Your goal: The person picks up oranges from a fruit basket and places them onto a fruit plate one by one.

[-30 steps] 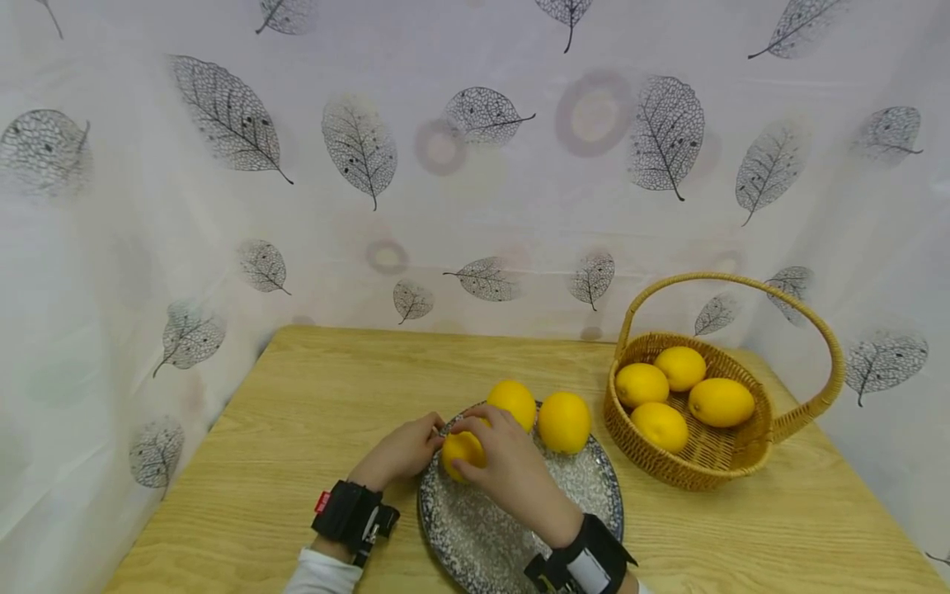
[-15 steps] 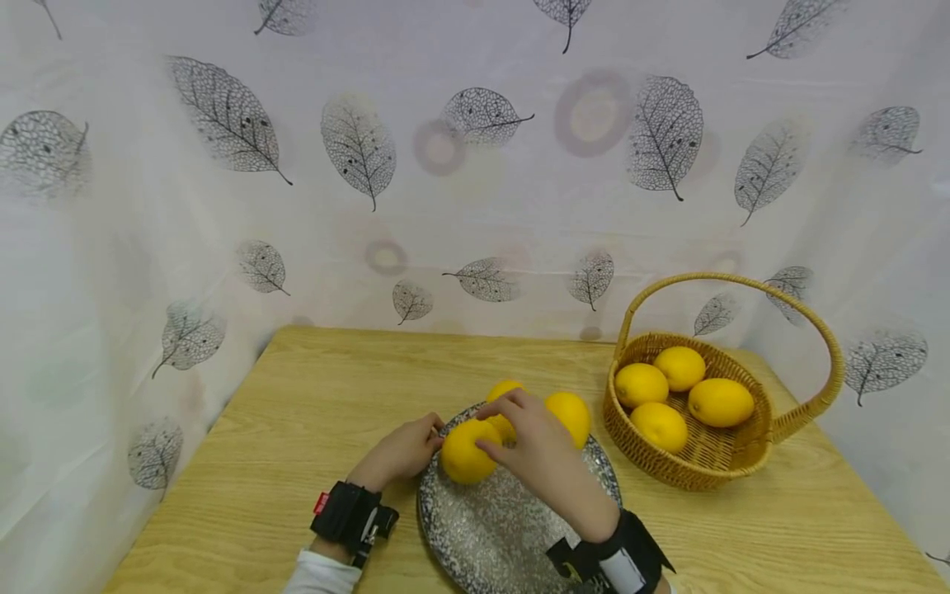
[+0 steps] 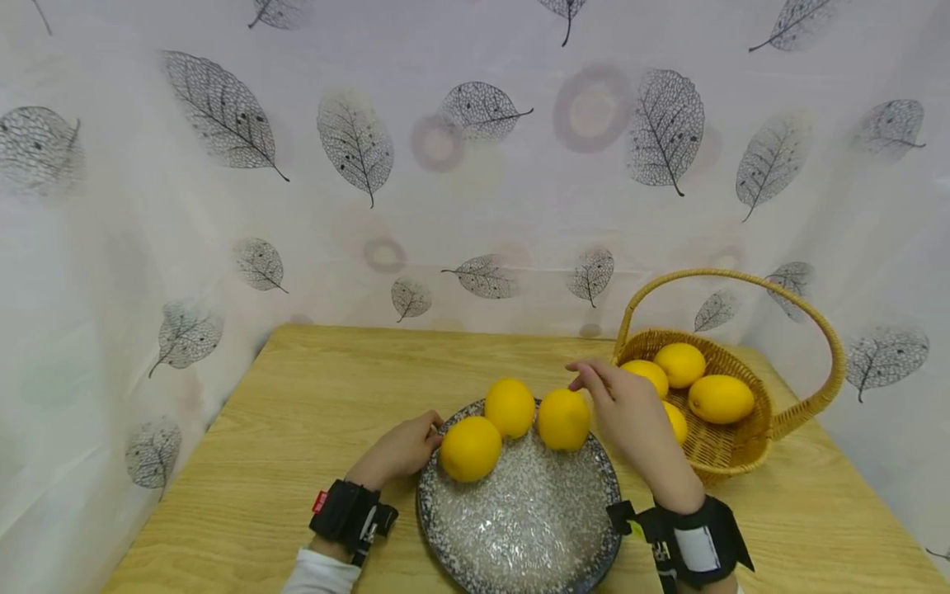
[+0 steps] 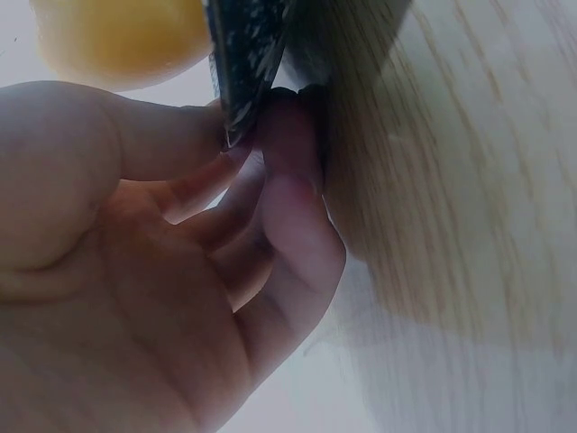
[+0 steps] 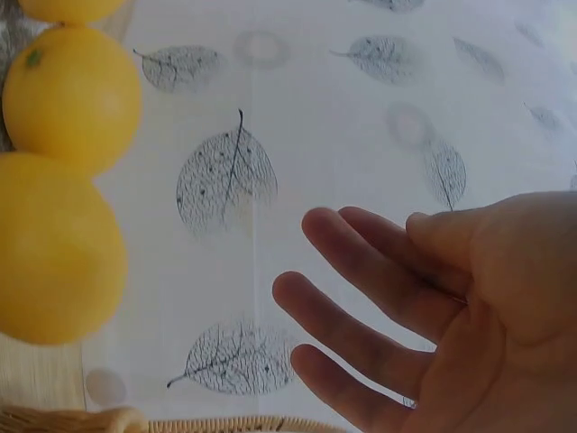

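At the left rim of the speckled grey plate (image 3: 519, 516) my left hand (image 3: 401, 450) grips the edge. In the left wrist view, the thumb lies on the plate's upper side (image 4: 243, 68) and curled fingers are beneath. Along the plate's far side sit a left orange-yellow citrus fruit (image 3: 471, 449), a middle one (image 3: 510, 407) and a right one (image 3: 564, 420). My right hand (image 3: 631, 421) is between the right fruit and the basket, holding nothing. Its fingers (image 5: 352, 334) are spread and loosely bent in the right wrist view.
A wicker basket (image 3: 716, 450) with a tall arched handle stands on the right of the wooden table (image 3: 334, 371). Several lemons (image 3: 721, 399) lie in it, two of them partly hidden by my right hand. A leaf-printed curtain (image 3: 482, 206) hangs behind and beside the table.
My right hand has let go of the left citrus fruit on the plate and moved right, past the other two, to the basket's near side. The left hand stays on the rim.
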The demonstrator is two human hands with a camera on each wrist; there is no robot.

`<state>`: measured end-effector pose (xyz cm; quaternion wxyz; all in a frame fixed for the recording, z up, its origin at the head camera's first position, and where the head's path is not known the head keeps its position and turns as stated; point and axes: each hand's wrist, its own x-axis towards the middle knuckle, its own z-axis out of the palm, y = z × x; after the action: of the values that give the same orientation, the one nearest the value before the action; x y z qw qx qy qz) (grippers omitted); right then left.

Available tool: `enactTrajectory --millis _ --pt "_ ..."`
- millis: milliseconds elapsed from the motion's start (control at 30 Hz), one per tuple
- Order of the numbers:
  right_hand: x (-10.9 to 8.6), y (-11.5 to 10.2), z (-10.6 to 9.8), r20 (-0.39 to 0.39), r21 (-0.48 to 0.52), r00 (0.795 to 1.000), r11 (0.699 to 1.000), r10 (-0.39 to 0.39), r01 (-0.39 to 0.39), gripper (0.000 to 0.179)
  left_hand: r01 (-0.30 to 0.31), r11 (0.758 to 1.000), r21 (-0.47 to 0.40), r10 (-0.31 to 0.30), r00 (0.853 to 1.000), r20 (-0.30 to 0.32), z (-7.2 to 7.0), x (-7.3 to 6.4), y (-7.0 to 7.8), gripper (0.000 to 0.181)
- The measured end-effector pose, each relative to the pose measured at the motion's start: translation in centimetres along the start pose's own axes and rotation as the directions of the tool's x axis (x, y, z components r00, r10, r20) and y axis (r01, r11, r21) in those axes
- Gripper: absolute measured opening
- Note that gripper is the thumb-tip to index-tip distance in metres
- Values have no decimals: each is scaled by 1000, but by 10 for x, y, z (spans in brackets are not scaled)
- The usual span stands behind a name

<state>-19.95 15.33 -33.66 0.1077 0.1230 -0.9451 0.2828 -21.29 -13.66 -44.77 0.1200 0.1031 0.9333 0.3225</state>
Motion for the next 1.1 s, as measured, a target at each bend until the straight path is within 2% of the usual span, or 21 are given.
enactTrajectory --millis 200,333,533,767,1100 --pt "1 19 -12 -70 10 998 1000 -4 4 39 3 1000 -18 -3 1000 2 0 1 -1 21" --pt "1 32 -18 -71 9 997 1000 29 -28 42 8 1000 -23 -8 1000 8 0 0 -1 21" --pt "1 51 -29 -1 11 996 996 94 -94 48 18 1000 -25 -17 1000 13 0 1 -1 20" --pt "1 72 -34 95 -79 981 984 167 -160 59 22 1000 -22 -21 1000 12 -1 2 -1 21" --pt "-2 90 -33 119 -111 965 969 236 -223 72 9 1000 -19 -9 1000 2 -1 0 1 20"
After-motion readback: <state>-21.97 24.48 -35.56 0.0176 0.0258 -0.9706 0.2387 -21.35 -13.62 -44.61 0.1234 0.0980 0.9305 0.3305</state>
